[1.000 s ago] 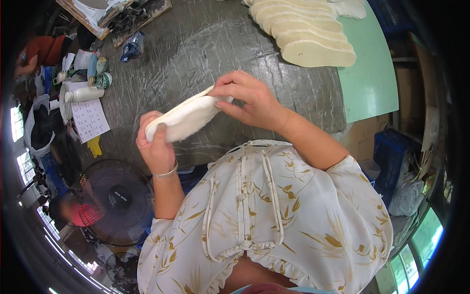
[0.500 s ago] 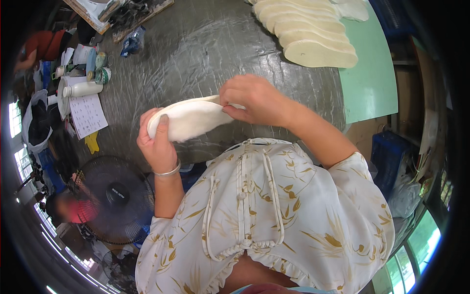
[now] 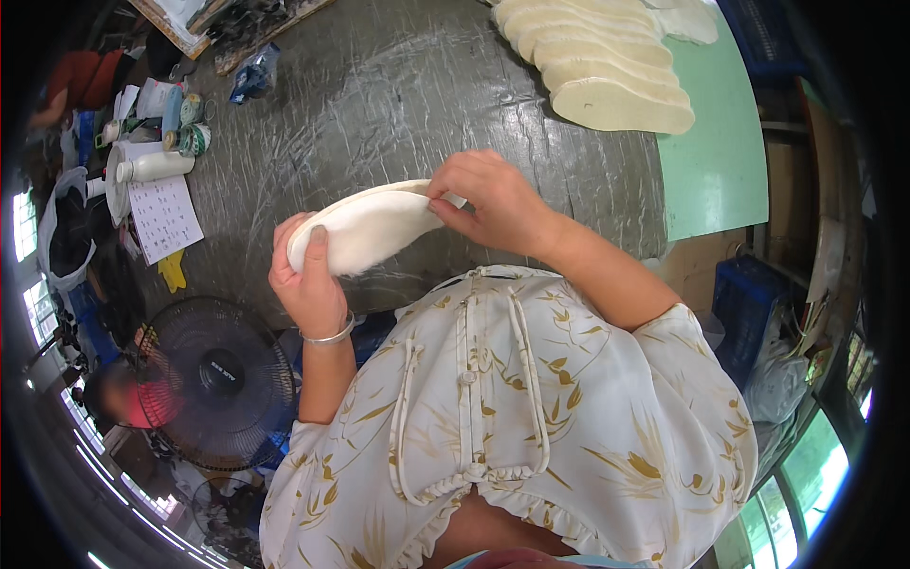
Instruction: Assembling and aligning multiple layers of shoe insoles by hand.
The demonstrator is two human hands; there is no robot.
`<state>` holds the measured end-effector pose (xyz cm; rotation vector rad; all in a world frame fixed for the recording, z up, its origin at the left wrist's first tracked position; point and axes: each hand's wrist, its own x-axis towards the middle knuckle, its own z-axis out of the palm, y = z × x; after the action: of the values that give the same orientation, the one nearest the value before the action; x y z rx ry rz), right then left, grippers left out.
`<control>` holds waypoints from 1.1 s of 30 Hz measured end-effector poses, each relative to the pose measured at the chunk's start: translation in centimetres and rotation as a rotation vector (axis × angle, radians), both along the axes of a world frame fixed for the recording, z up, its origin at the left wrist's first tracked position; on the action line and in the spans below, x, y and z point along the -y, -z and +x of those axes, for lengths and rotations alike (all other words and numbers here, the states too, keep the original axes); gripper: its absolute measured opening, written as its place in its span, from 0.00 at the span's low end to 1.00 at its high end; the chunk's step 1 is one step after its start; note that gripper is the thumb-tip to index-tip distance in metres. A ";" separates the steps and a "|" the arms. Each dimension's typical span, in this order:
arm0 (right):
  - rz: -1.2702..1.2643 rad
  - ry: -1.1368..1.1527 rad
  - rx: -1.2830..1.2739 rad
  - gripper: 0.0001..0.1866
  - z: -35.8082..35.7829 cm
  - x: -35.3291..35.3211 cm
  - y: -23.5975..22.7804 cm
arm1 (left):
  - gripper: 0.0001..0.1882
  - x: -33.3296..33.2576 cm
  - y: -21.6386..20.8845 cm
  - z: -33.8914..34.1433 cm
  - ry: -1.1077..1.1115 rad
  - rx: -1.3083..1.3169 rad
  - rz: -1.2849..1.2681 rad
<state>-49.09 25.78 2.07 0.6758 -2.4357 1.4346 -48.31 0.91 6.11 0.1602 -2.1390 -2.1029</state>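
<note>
A white fleecy insole (image 3: 365, 232) is held up above the near edge of the dark table, its fluffy face toward me and a cream-coloured layer showing along its top edge. My left hand (image 3: 308, 261) grips one end, thumb on the fluffy face and fingers behind. At the other end, my right hand (image 3: 493, 201) pinches the edge between thumb and fingertips; its fingers partly cover that tip. Beyond, at the far right, several cream insoles (image 3: 621, 104) lie overlapped in a row.
The table (image 3: 379, 104) has a wrinkled dark cover, with a green board (image 3: 716, 180) on its right. At the left are a white bottle (image 3: 154, 167), a written sheet (image 3: 166, 213) and spools of thread (image 3: 192, 139). A fan (image 3: 218, 379) stands near my left elbow; a blue crate (image 3: 749, 313) is at right.
Both hands keep their hold on the insole. My right hand has shifted very slightly, and its fingers look a little less curled. The whole view has moved a touch.
</note>
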 end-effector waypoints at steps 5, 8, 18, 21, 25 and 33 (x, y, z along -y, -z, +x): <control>-0.025 0.155 -0.132 0.11 0.5 0.9 -0.5 | 0.12 0.1 0.3 0.0 0.005 0.077 0.023; -0.081 0.208 -0.117 0.11 0.2 1.0 -0.7 | 0.10 0.3 0.8 0.4 -0.002 0.045 0.039; -0.227 0.115 0.111 0.09 -0.1 0.1 -2.1 | 0.10 0.7 0.6 0.6 0.152 -0.177 0.032; -0.237 0.111 0.175 0.07 0.0 -0.2 -2.7 | 0.09 0.7 0.6 0.5 0.160 -0.212 0.040; -0.234 0.117 0.247 0.06 0.0 -0.3 -3.1 | 0.09 1.0 0.5 0.5 0.224 -0.261 0.012; -0.214 -0.134 0.349 0.08 -1.1 -1.1 -3.3 | 0.08 1.0 -1.3 -1.9 0.312 -0.236 -0.138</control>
<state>-50.22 26.90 5.39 0.5905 -2.4651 1.9802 -50.21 -0.13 7.41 -0.4408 -2.2687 -1.9888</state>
